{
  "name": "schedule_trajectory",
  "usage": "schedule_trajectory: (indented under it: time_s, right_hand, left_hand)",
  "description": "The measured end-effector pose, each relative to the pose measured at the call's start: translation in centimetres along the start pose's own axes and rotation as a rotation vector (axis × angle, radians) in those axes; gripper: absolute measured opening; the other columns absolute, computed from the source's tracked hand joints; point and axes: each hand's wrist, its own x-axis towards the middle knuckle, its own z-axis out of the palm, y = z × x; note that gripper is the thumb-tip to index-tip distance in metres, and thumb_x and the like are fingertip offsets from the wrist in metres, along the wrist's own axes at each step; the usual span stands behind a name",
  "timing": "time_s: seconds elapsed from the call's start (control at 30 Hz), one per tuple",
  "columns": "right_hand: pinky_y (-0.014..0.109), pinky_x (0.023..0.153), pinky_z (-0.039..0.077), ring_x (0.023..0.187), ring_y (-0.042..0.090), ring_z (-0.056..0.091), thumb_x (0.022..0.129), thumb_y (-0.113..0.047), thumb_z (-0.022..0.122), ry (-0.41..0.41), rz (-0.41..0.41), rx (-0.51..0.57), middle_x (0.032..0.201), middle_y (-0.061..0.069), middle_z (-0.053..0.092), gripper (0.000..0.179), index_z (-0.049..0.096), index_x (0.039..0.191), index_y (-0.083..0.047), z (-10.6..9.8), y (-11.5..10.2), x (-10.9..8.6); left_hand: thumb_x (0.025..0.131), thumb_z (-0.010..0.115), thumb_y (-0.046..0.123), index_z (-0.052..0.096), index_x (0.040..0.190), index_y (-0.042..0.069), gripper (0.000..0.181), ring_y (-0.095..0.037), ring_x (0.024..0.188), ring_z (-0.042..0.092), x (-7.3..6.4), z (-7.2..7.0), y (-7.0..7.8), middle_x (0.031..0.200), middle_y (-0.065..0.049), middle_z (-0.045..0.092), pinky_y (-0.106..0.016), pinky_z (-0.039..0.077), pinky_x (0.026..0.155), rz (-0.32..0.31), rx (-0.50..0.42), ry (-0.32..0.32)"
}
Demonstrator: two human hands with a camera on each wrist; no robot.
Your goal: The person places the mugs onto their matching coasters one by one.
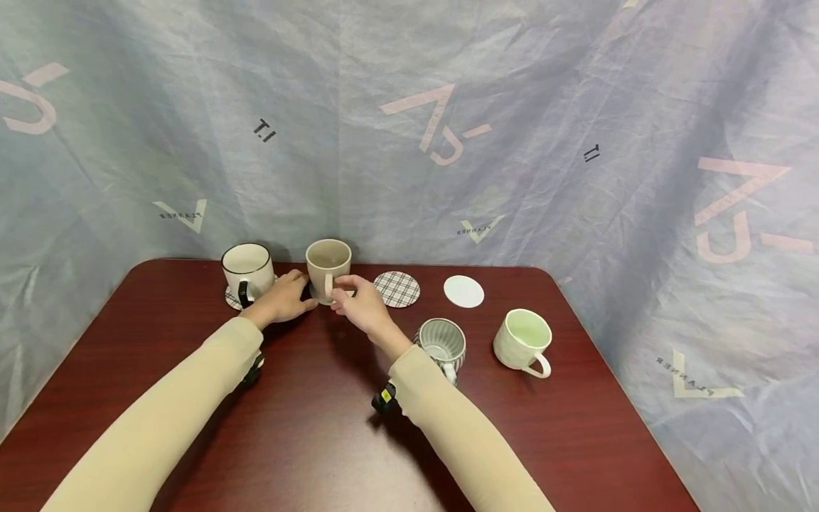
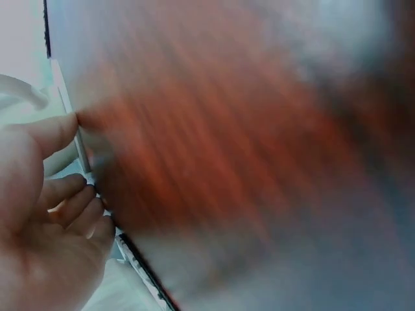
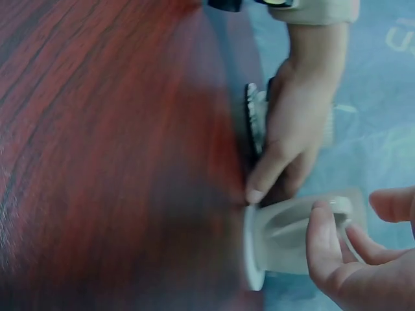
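Near the back edge, a beige mug (image 1: 329,259) stands upright on a white coaster (image 3: 251,249). My right hand (image 1: 363,306) is at its handle, thumb and fingers curled around it. On the mug's left side lies my left hand (image 1: 284,299), its thumb touching the coaster's edge and the other fingers lying low beside the mug. Just left of that hand, a white mug (image 1: 246,259) with a dark rim and black handle sits on a plaid coaster (image 1: 233,299).
Another plaid coaster (image 1: 397,289) and a white round coaster (image 1: 463,291) lie along the back right. A grey ribbed mug (image 1: 441,338), partly behind my right forearm, and a pale green mug (image 1: 521,341) stand on the dark red table (image 1: 307,427). Printed cloth (image 1: 409,185) hangs behind.
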Motion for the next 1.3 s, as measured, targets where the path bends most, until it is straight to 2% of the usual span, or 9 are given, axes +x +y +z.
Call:
schedule_trajectory:
  time_s: [0.2, 0.3, 0.43, 0.6, 0.73, 0.87, 1.0, 1.2, 1.3]
  right_hand:
    - [0.031, 0.083, 0.063, 0.105, 0.043, 0.075, 0.102, -0.007, 0.064, -0.039, -0.051, 0.009, 0.132, 0.024, 0.067, 0.038, 0.063, 0.138, 0.005, -1.6, -1.4, -1.2]
    - [0.039, 0.090, 0.063, 0.109, 0.041, 0.073, 0.102, -0.006, 0.063, -0.062, -0.079, -0.001, 0.137, 0.027, 0.064, 0.039, 0.062, 0.140, 0.006, -2.6, -2.1, -1.8]
    - [0.043, 0.095, 0.061, 0.111, 0.037, 0.072, 0.103, -0.006, 0.061, -0.079, -0.095, -0.020, 0.136, 0.025, 0.065, 0.038, 0.062, 0.141, 0.003, -4.1, -2.9, -2.8]
    - [0.037, 0.093, 0.061, 0.114, 0.038, 0.071, 0.102, -0.007, 0.063, -0.082, -0.100, -0.020, 0.133, 0.018, 0.066, 0.037, 0.064, 0.139, -0.002, -6.0, -3.7, -4.1]
    - [0.037, 0.094, 0.061, 0.113, 0.035, 0.072, 0.103, -0.009, 0.063, -0.076, -0.114, -0.024, 0.130, 0.014, 0.068, 0.036, 0.066, 0.138, -0.006, -7.6, -4.0, -5.3]
    - [0.040, 0.096, 0.060, 0.109, 0.027, 0.073, 0.104, -0.008, 0.062, -0.079, -0.114, -0.013, 0.133, 0.017, 0.066, 0.036, 0.065, 0.140, -0.007, -9.1, -4.2, -6.4]
    - [0.039, 0.096, 0.061, 0.107, 0.025, 0.074, 0.103, -0.008, 0.063, -0.072, -0.117, -0.012, 0.135, 0.018, 0.066, 0.038, 0.064, 0.141, -0.006, -10.4, -4.0, -7.4]
    - [0.041, 0.096, 0.060, 0.113, 0.033, 0.071, 0.104, -0.007, 0.061, -0.061, -0.119, -0.014, 0.135, 0.019, 0.066, 0.039, 0.063, 0.143, -0.005, -12.4, -3.5, -9.1]
    - [0.045, 0.098, 0.060, 0.115, 0.037, 0.069, 0.105, -0.005, 0.061, -0.048, -0.117, -0.001, 0.134, 0.020, 0.066, 0.038, 0.062, 0.143, -0.003, -13.3, -3.2, -9.9]
  left_hand:
    - [0.101, 0.069, 0.022, 0.046, 0.148, -0.017, 0.065, -0.057, 0.134, 0.049, -0.8, -0.3, 0.3, 0.144, -0.038, 0.049, -0.066, 0.038, 0.115, 0.005, -0.023, -0.002]
    - [0.102, 0.069, 0.022, 0.045, 0.149, -0.018, 0.066, -0.056, 0.135, 0.049, -1.1, -0.4, 0.3, 0.146, -0.038, 0.048, -0.065, 0.038, 0.115, 0.002, -0.029, -0.004]
    - [0.103, 0.068, 0.022, 0.043, 0.150, -0.019, 0.066, -0.055, 0.137, 0.047, -1.6, -0.6, 0.5, 0.147, -0.038, 0.046, -0.064, 0.036, 0.117, 0.010, -0.032, -0.008]
    - [0.104, 0.067, 0.022, 0.043, 0.150, -0.019, 0.066, -0.053, 0.138, 0.047, -2.2, -0.9, 1.0, 0.147, -0.037, 0.047, -0.064, 0.037, 0.117, 0.026, -0.036, 0.001]
    - [0.103, 0.067, 0.021, 0.044, 0.150, -0.017, 0.064, -0.051, 0.136, 0.048, -2.9, -1.0, 1.4, 0.145, -0.036, 0.049, -0.063, 0.038, 0.115, 0.031, -0.050, 0.026]
    - [0.103, 0.067, 0.019, 0.045, 0.151, -0.016, 0.063, -0.051, 0.137, 0.048, -3.5, -1.1, 1.5, 0.144, -0.035, 0.049, -0.064, 0.038, 0.115, 0.029, -0.067, 0.039]
    - [0.104, 0.066, 0.019, 0.045, 0.151, -0.014, 0.062, -0.051, 0.137, 0.048, -4.3, -1.4, 1.8, 0.145, -0.035, 0.049, -0.065, 0.038, 0.115, 0.032, -0.090, 0.049]
    - [0.104, 0.067, 0.020, 0.047, 0.151, -0.012, 0.060, -0.049, 0.136, 0.049, -5.3, -2.1, 2.3, 0.144, -0.033, 0.052, -0.065, 0.040, 0.113, 0.047, -0.127, 0.085]
    - [0.104, 0.066, 0.021, 0.048, 0.151, -0.010, 0.059, -0.049, 0.136, 0.049, -5.7, -2.4, 2.6, 0.144, -0.032, 0.053, -0.065, 0.040, 0.112, 0.051, -0.133, 0.104]
